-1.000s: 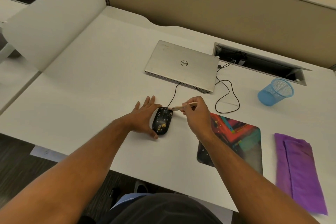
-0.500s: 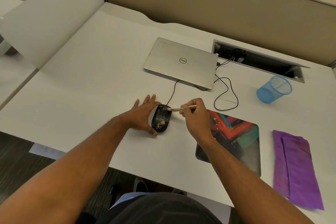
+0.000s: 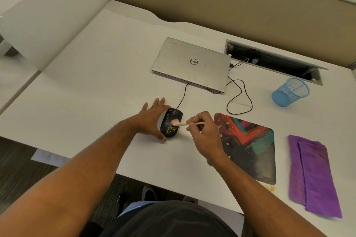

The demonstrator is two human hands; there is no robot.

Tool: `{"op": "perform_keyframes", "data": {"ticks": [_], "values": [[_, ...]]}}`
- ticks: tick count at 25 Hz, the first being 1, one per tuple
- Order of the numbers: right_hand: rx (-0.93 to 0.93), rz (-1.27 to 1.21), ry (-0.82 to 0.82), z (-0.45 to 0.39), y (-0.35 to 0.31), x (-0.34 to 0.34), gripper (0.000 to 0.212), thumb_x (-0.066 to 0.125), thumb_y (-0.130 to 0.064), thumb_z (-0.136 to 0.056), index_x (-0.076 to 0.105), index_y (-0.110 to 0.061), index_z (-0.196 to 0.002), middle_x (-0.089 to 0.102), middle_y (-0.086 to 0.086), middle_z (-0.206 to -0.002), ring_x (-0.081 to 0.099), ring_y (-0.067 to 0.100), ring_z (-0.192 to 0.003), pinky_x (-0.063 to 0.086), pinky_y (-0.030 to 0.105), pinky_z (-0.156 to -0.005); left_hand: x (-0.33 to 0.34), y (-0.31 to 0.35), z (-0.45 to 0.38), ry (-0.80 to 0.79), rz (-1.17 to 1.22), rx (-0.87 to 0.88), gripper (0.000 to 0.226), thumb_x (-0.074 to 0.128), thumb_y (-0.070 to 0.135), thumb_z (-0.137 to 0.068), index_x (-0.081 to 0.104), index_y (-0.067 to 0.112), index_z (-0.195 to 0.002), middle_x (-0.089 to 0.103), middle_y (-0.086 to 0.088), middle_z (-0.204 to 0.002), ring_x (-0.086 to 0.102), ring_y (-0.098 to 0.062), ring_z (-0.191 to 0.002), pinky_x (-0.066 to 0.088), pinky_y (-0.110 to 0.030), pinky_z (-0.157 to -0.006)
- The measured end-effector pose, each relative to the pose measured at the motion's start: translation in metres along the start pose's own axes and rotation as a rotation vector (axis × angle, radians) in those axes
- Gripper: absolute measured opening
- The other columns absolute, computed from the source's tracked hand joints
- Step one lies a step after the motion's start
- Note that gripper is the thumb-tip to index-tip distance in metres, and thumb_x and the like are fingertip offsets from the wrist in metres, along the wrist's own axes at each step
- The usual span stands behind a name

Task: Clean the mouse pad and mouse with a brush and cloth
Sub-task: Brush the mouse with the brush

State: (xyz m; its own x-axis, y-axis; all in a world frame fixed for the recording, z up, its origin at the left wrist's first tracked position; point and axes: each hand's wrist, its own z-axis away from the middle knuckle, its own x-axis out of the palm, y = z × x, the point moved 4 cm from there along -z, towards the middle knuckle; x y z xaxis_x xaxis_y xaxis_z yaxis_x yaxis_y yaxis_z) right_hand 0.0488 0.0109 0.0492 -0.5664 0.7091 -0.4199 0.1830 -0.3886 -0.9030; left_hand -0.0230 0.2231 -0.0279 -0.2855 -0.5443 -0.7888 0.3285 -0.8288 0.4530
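Brush (image 3: 185, 123) tip is moving down from the mouse's (image 3: 170, 123) front onto its speckled back. Right hand (image 3: 204, 134) is pinching the handle; left hand (image 3: 152, 119), fingers flat, is bracing the mouse on the tabletop (image 3: 100, 86). Cloth (image 3: 313, 175) is lying untouched.

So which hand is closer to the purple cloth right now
Right. The right hand holds the brush just left of the mouse pad, nearer the purple cloth; the left hand steadies the mouse, farther left.
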Motion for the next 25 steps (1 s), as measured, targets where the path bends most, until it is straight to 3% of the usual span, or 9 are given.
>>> {"op": "perform_keyframes", "data": {"ticks": [2, 6, 9, 12, 15, 20, 25], "values": [[-0.035, 0.008, -0.02, 0.002, 0.0, -0.002, 0.026, 0.061, -0.018, -0.095, 0.053, -0.042, -0.089, 0.069, -0.012, -0.091, 0.069, 0.018, -0.082, 0.062, 0.044, -0.071, 0.0, 0.001, 0.0, 0.004, 0.004, 0.001, 0.133, 0.084, 0.068, -0.056, 0.006, 0.03, -0.157, -0.018, 0.002, -0.165, -0.024, -0.017, -0.148, -0.015, -0.047, -0.116], [-0.194, 0.081, -0.099, 0.005, -0.015, 0.007, 0.022, 0.059, -0.022, -0.096, 0.049, -0.042, -0.095, 0.066, -0.02, -0.096, 0.066, 0.009, -0.09, 0.058, 0.026, -0.073, -0.001, 0.003, 0.001, 0.001, -0.007, -0.01, 0.133, 0.084, 0.066, -0.058, 0.005, 0.029, -0.158, -0.019, 0.001, -0.164, -0.024, -0.018, -0.148, -0.015, -0.047, -0.117], [-0.215, 0.219, -0.194, 0.015, -0.009, 0.013, 0.021, 0.058, -0.025, -0.095, 0.046, -0.042, -0.095, 0.063, -0.019, -0.094, 0.063, 0.006, -0.091, 0.056, 0.024, -0.068, -0.002, 0.005, 0.002, 0.0, -0.008, -0.012, 0.131, 0.085, 0.064, -0.06, 0.006, 0.029, -0.158, -0.018, 0.001, -0.165, -0.023, -0.019, -0.149, -0.014, -0.048, -0.117], [-0.243, 0.228, -0.176, 0.016, -0.01, 0.005, 0.017, 0.056, -0.03, -0.092, 0.045, -0.043, -0.094, 0.061, -0.022, -0.092, 0.062, 0.003, -0.093, 0.054, 0.018, -0.066, -0.002, 0.005, 0.003, 0.004, -0.01, -0.013, 0.13, 0.085, 0.063, -0.06, 0.007, 0.028, -0.158, -0.017, 0.0, -0.165, -0.022, -0.019, -0.149, -0.014, -0.048, -0.117], [-0.335, 0.219, -0.189, 0.018, -0.018, 0.01, 0.017, 0.055, -0.027, -0.094, 0.046, -0.042, -0.095, 0.063, -0.018, -0.097, 0.063, 0.008, -0.094, 0.055, 0.022, -0.074, -0.001, 0.003, 0.002, 0.01, -0.009, -0.011, 0.131, 0.085, 0.064, -0.059, 0.006, 0.03, -0.157, -0.018, 0.001, -0.165, -0.023, -0.018, -0.148, -0.015, -0.046, -0.116], [-0.328, 0.332, -0.254, 0.026, -0.006, 0.009, 0.014, 0.056, -0.029, -0.093, 0.046, -0.038, -0.098, 0.063, -0.012, -0.097, 0.061, 0.013, -0.085, 0.055, 0.025, -0.068, 0.0, 0.002, 0.001, 0.013, 0.0, -0.003, 0.13, 0.084, 0.065, -0.058, 0.007, 0.031, -0.157, -0.017, 0.002, -0.165, -0.023, -0.017, -0.149, -0.015, -0.047, -0.117], [-0.397, 0.292, -0.251, 0.025, -0.017, 0.008, 0.017, 0.057, -0.021, -0.096, 0.048, -0.034, -0.1, 0.065, -0.009, -0.105, 0.061, 0.014, -0.092, 0.053, 0.026, -0.074, -0.003, 0.006, 0.004, 0.008, 0.003, -0.003, 0.129, 0.085, 0.063, -0.061, 0.007, 0.029, -0.157, -0.017, 0.0, -0.165, -0.022, -0.019, -0.149, -0.013, -0.049, -0.118]]}}
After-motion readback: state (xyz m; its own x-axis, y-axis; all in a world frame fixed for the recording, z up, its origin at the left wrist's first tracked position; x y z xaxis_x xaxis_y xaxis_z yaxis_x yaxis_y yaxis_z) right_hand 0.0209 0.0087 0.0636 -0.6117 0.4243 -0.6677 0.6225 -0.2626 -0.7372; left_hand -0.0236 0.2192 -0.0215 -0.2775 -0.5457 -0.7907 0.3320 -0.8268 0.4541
